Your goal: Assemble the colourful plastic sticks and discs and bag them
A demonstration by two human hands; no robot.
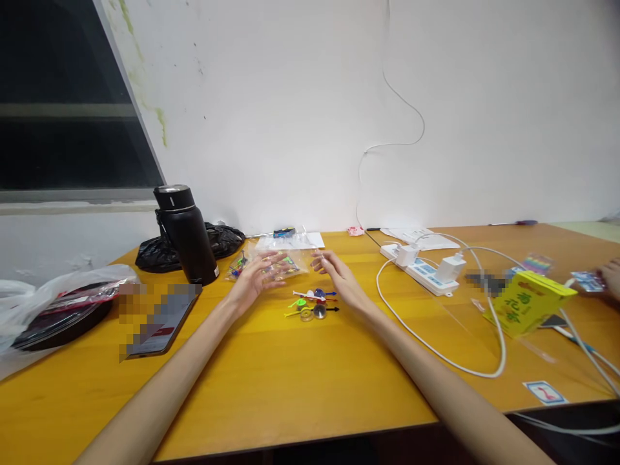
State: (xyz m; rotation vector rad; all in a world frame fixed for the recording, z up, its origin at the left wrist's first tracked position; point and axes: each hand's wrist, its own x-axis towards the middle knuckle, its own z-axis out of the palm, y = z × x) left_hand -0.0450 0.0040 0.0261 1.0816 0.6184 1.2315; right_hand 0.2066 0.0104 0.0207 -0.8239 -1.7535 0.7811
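Both of my hands hover over the middle of the wooden table, apart from each other. My left hand [256, 281] has its fingers spread, in front of a clear plastic bag [293, 263] that holds small coloured pieces. On the other side, my right hand [339, 274] has its fingers stretched toward the bag, with nothing seen in them. Between my forearms lies a little group of small plastic pieces [306, 314] with round discs and arrow-shaped ends, in yellow, green, white, red, blue and black. Neither hand visibly grips anything.
Left stand a black bottle [186, 236], a phone [162, 326] and a plastic-wrapped black round item [62, 323]. Right are a power strip [426, 274] with looping white cables and a yellow box [527, 303]. Another person's hand [611, 279] shows at the right edge.
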